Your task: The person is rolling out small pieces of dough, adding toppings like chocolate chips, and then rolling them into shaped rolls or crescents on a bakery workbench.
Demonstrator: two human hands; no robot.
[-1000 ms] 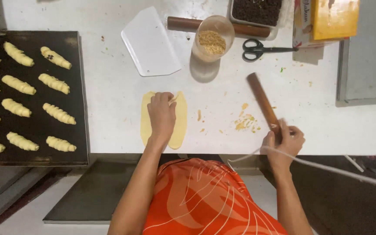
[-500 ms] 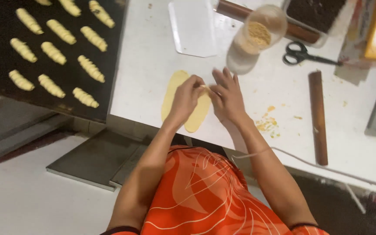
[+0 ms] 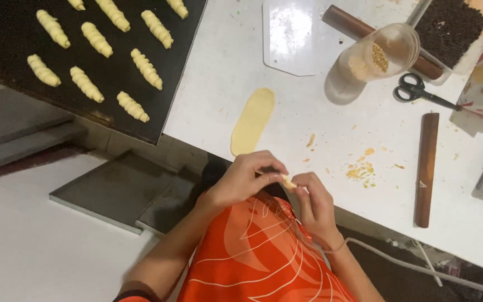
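A small pale-yellow dough piece (image 3: 289, 181) is pinched between the fingertips of the left hand (image 3: 243, 179) and right hand (image 3: 315, 201). A flattened oval dough sheet (image 3: 252, 120) lies just beyond the fingers on the white table (image 3: 225, 72).

Bright, even overhead light; frame tilted, mostly sharp.
Table (image 3: 264, 61) near blown out, glare on the white scraper (image 3: 292, 36). Cup (image 3: 373, 59) casts a soft shadow to its left. Black tray (image 3: 6, 61) crushed dark. Hands slightly soft.
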